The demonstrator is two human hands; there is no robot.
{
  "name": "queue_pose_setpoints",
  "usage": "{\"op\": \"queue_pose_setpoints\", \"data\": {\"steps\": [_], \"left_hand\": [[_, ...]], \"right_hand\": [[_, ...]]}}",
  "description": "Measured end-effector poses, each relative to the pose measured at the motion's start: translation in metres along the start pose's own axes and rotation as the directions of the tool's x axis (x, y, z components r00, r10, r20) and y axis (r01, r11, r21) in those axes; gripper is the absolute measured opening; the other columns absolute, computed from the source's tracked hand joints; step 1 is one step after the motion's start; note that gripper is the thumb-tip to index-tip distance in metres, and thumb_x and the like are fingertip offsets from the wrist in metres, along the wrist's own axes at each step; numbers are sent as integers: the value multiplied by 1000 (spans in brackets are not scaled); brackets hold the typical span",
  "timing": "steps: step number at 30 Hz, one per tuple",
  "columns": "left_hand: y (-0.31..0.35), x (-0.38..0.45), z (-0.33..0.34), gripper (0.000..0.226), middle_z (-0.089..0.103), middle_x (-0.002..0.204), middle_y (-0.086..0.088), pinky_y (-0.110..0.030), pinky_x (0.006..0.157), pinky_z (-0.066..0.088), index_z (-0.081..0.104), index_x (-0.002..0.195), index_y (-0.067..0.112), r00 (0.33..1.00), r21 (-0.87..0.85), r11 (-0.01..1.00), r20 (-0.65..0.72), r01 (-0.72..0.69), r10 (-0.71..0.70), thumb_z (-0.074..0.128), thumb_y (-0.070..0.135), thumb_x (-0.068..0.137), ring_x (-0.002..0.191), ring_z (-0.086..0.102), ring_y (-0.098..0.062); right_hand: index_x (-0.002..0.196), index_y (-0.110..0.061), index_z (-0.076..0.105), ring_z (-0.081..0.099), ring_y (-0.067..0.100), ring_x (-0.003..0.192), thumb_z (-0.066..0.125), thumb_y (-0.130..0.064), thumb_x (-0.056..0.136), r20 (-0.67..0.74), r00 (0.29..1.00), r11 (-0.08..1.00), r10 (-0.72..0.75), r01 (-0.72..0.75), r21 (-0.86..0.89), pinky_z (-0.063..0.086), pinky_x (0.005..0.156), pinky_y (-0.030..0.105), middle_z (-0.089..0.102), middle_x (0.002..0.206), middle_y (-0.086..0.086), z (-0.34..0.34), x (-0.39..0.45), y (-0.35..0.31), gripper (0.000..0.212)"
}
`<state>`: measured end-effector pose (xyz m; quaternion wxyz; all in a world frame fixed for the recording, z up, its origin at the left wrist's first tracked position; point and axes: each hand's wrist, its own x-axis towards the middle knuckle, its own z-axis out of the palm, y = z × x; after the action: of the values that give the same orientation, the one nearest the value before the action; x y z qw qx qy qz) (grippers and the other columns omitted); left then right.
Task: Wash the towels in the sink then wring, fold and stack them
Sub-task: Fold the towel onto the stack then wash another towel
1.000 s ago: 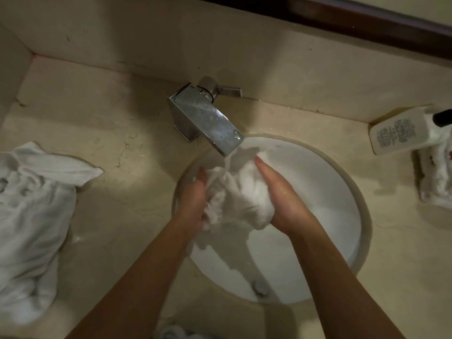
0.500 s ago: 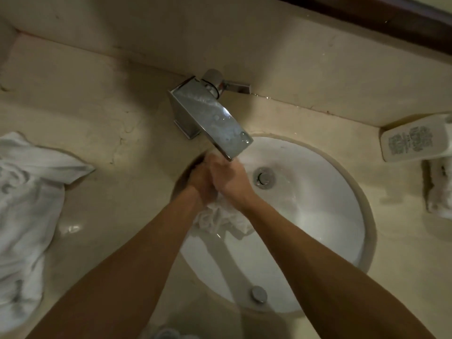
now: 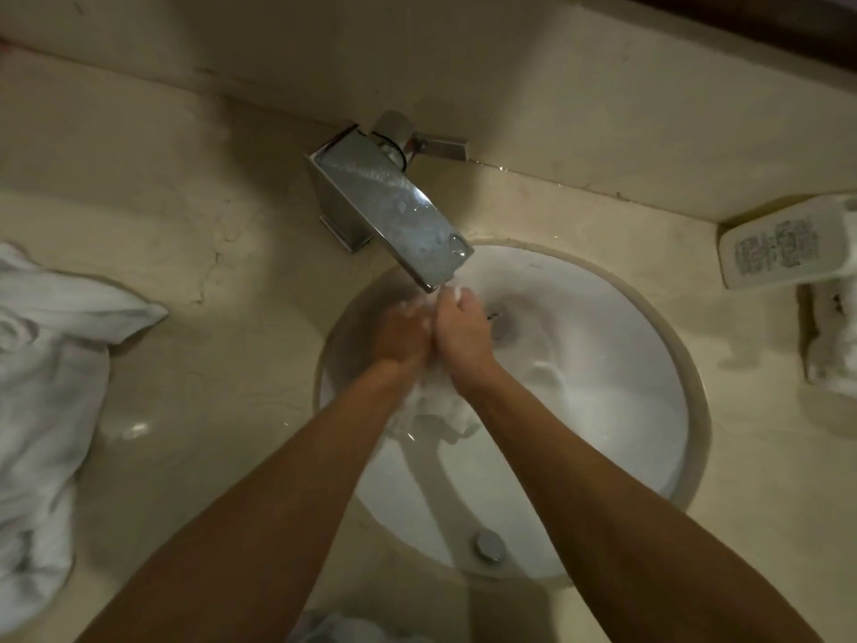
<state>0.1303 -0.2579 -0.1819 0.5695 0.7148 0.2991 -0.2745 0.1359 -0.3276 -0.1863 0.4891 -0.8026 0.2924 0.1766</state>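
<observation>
A small wet white towel (image 3: pixel 436 406) is bunched between my two hands over the round white sink (image 3: pixel 640 410). My left hand (image 3: pixel 401 334) and my right hand (image 3: pixel 461 334) are pressed side by side and grip the towel's upper part just under the spout of the chrome faucet (image 3: pixel 389 211). The towel's lower end hangs crumpled below my wrists. A pile of white towels (image 3: pixel 46 401) lies on the counter at the left. Another white cloth (image 3: pixel 834 341) sits at the right edge.
A white bottle (image 3: pixel 783 248) lies on its side on the beige stone counter (image 3: pixel 208 364) at the right, by the back wall. The sink's drain (image 3: pixel 503 324) shows beside my right hand. A bit of white cloth (image 3: pixel 334 628) shows at the bottom edge.
My hands came together from either side of the loose towel and squeezed it into a tight bunch under the spout. The towel now hangs below my wrists.
</observation>
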Motion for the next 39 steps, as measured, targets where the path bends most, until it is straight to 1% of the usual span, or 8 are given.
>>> {"op": "queue_pose_setpoints", "data": {"steps": [7, 13, 18, 23, 27, 33, 35, 39], "left_hand": [[4, -23, 1, 31, 64, 95, -5, -23, 64, 44, 62, 97, 16, 997, -85, 995, -52, 61, -65, 40, 36, 104, 85, 61, -22], [-1, -3, -2, 27, 58, 128, -15, -33, 94, 43, 53, 123, 11, 981, 8, 982, -17, 191, -191, 37, 24, 105, 119, 56, -26], [-11, -35, 0, 29, 69, 102, -10, -32, 74, 50, 65, 108, 12, 992, -107, 986, 13, 127, -127, 51, 36, 98, 99, 66, -30], [-34, -23, -39, 50, 64, 116, -20, -36, 73, 49, 65, 119, 9, 949, -386, 877, 241, 285, -203, 66, 26, 72, 98, 58, -32], [-32, -37, -53, 37, 61, 94, -16, -28, 73, 25, 66, 96, -1, 865, -596, 653, 462, 467, -197, 46, 16, 70, 78, 55, -27], [-18, -49, -40, 42, 69, 80, -7, -29, 58, 54, 71, 103, 8, 950, -638, 708, 261, 302, -170, 56, 45, 92, 63, 66, -22], [-12, -53, -35, 49, 64, 59, -2, -19, 44, 50, 69, 66, 11, 935, -621, 721, 337, 309, -111, 43, 35, 101, 49, 63, -14], [-12, -42, -24, 39, 57, 54, 0, -15, 40, 44, 58, 70, 13, 932, -506, 795, 298, 336, -204, 39, 23, 103, 40, 57, -10]], "right_hand": [[77, -11, 58, 60, 31, 87, 33, -17, 104, 17, 1000, 996, 15, -17, 84, 51, 85, 37, 63, 91, 18, -8, 29, -5, 37], [94, -8, 64, 57, 25, 83, 39, -24, 102, 199, 953, 923, -230, 279, -267, 46, 76, 39, 60, 86, 15, -1, 8, 9, 31], [131, -6, 57, 57, 25, 113, 50, -48, 99, 91, 964, 959, 249, -259, 113, 42, 97, 30, 61, 121, 10, -27, 29, 2, 53], [113, -4, 67, 57, 32, 122, 62, -29, 85, 475, 809, 203, 346, -558, 804, 39, 112, 44, 63, 122, 16, -69, 13, 31, 38], [139, 5, 50, 56, 38, 125, 59, -17, 85, 544, 784, -4, 298, -569, 822, 38, 112, 44, 60, 131, 27, -86, -27, 69, 59], [138, -6, 55, 58, 35, 126, 55, -22, 94, 436, 900, 238, -27, -417, 877, 45, 107, 48, 57, 139, 21, -101, -69, 63, 47], [132, -6, 61, 65, 32, 111, 61, -18, 90, 402, 915, 405, -28, -358, 842, 51, 99, 46, 63, 128, 21, -102, -68, 47, 43], [118, -7, 64, 68, 30, 95, 57, -13, 98, 217, 975, 833, -44, -84, 547, 54, 87, 40, 71, 109, 21, -72, -65, 10, 22]]}}
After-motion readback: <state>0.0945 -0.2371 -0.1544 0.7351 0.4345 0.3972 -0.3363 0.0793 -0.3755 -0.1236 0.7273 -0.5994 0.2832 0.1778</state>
